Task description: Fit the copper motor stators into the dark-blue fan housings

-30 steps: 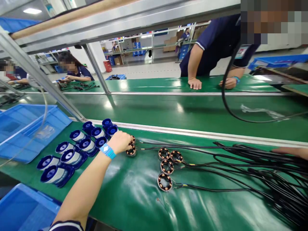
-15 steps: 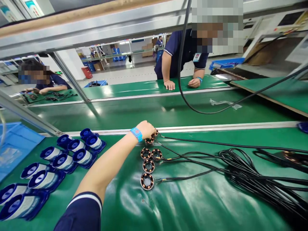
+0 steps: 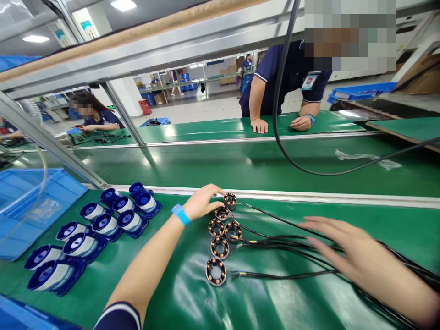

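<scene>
My left hand [image 3: 202,201] reaches across the green mat, its fingers spread, fingertips touching the farthest copper-wound stator [image 3: 230,200]. Several more stators [image 3: 217,250] lie in a curved row below it, each with a black cable attached. My right hand [image 3: 347,250] lies open and flat over the black cables [image 3: 285,238], fingers stretched toward the stators. A blue wristband [image 3: 180,214] circles my left wrist.
Several blue-flanged spools of white wire [image 3: 103,224] sit at the left, beside a blue tray [image 3: 30,206]. A conveyor belt [image 3: 240,165] runs behind a metal rail. A person in a dark shirt [image 3: 285,82] leans on the far bench; a black hose [image 3: 285,137] hangs down.
My right hand has come into view and settled on the cables. My left hand has loosened from the far stators and now touches them with spread fingers. The camera shifted.
</scene>
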### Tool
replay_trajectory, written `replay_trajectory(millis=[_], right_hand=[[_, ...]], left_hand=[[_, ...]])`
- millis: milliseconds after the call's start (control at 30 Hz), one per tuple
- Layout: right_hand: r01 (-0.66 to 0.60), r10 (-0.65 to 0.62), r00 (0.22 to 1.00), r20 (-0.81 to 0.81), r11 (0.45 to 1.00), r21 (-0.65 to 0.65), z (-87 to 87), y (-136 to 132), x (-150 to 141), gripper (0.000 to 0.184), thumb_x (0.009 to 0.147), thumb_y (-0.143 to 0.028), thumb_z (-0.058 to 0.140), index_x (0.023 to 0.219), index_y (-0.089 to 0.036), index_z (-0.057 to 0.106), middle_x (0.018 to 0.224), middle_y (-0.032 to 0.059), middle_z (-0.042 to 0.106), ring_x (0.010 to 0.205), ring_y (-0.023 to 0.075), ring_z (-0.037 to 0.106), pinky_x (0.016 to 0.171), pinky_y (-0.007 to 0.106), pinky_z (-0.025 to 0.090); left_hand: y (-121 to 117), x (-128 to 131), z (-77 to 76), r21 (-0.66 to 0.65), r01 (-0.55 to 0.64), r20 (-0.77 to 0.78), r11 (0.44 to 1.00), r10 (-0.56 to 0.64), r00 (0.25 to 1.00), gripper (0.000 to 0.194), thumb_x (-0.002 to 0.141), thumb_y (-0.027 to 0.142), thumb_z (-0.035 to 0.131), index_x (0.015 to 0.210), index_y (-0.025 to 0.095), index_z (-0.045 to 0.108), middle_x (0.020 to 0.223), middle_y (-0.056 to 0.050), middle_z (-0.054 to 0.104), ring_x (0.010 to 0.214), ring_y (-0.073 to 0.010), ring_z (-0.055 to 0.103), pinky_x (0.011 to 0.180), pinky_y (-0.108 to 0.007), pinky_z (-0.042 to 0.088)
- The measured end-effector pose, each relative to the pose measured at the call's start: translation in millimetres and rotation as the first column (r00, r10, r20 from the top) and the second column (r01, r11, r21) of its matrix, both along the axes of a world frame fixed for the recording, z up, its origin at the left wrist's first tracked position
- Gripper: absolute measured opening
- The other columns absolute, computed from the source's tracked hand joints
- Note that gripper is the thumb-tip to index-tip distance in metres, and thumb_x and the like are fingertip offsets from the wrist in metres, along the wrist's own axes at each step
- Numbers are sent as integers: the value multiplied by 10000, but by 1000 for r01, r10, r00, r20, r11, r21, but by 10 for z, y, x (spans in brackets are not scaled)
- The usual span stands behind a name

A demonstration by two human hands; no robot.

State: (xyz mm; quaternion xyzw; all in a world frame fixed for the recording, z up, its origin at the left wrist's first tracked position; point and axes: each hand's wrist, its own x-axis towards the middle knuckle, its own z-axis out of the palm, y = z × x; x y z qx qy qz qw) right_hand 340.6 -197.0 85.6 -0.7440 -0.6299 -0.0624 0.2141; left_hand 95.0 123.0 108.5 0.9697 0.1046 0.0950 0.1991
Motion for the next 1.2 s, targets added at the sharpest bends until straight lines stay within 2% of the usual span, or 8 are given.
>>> replay_trajectory(millis=[100,267,400,500,733,833,1033,1200], right_hand=[[-220,215,968,-131,975,-30,84,835,-423,325,1003,-328,386,1097,-281,694,1133,57,682,1021,249,654,881,428,556],[-267,189,960,-209,844,-465,-81,1511,-538,223,889,-163,525,943,-235,729,956,38,703,875,232,672,793,335,516],[-348,206,928,-312,779,-521,-333,1497,-477,171,906,-176,539,907,-229,702,936,25,677,875,215,650,797,315,486],[-383,229,912,-339,771,-509,-401,1420,-459,246,966,-203,400,835,-207,609,899,38,637,794,198,614,730,315,467],[-299,193,866,-462,940,-166,-104,1382,-540,208,1023,-401,427,1060,-290,599,978,10,687,811,189,658,726,317,525],[-356,291,843,-453,932,-65,6,1519,-717,256,1028,-349,440,1199,-310,628,1143,5,691,1006,191,674,875,320,549],[-445,441,874,-205,895,25,-151,1759,-937,208,1017,-240,492,1027,-198,696,990,37,706,869,164,683,778,279,571],[-429,423,895,140,903,8,-181,1738,-1032,304,1012,-124,406,1084,-119,701,1036,89,660,911,220,641,721,319,527]], left_hand=[[-136,-254,-79,-121,-130,79,984,140,987,198,992,352,535,998,191,650,997,-42,676,942,-176,619,876,-295,477],[-261,-446,-370,-300,-168,146,939,219,965,216,991,380,537,1029,213,667,982,-34,684,924,-164,612,861,-280,463],[-238,-452,-609,-441,-332,147,834,432,890,259,990,391,514,930,182,655,860,-25,662,766,-144,573,719,-259,441],[-220,-455,-648,-465,-308,80,830,386,919,308,988,409,515,846,174,655,784,-11,634,715,-133,540,679,-257,403],[-148,-492,-603,-727,-111,1,677,163,987,331,769,423,806,928,164,673,896,-28,681,797,-138,606,647,-218,433],[-108,-501,-655,-737,-92,13,670,151,988,346,730,401,845,920,162,683,892,-24,679,813,-136,606,675,-217,442],[-101,-499,-712,-783,-45,55,620,141,989,374,704,402,870,910,155,679,847,-11,666,784,-128,605,709,-227,466],[-97,-492,-724,-813,-26,65,582,134,989,384,682,394,882,884,150,665,826,-8,661,772,-129,606,709,-241,478]])
